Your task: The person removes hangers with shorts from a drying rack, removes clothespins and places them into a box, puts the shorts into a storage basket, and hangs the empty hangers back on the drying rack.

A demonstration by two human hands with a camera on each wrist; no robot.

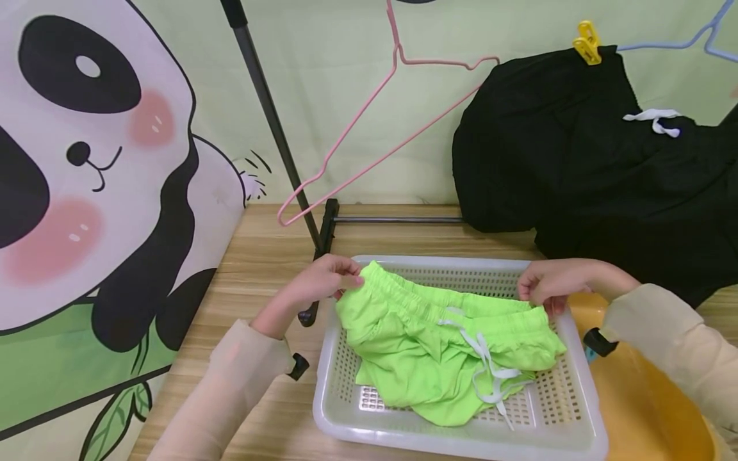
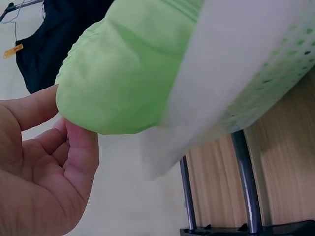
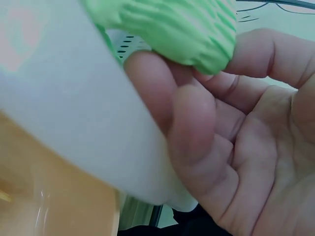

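Shorts (image 1: 426, 358), bright green, lie in a white basket (image 1: 438, 443) full of little holes in the head view. Their stretchy top is pulled out wide, and a white string (image 1: 483, 351) hangs down the front. The left hand (image 1: 317, 282) pinches one end of the top, and the right hand (image 1: 559, 282) pinches the other end. A yellow tub (image 1: 651, 397) is beside the basket on the right. Behind, a pink hanger (image 1: 393, 25) hangs bare, and black clothes (image 1: 576, 141) hang with a yellow clip (image 1: 587, 43) on them.

In the left wrist view, the left hand's thumb and finger are nearly closed, with the edge of the green cloth between them. The basket's side is right by the cloth.

In the right wrist view, the right hand's fingers are bent and nip a bunched green corner, close to the basket's edge.
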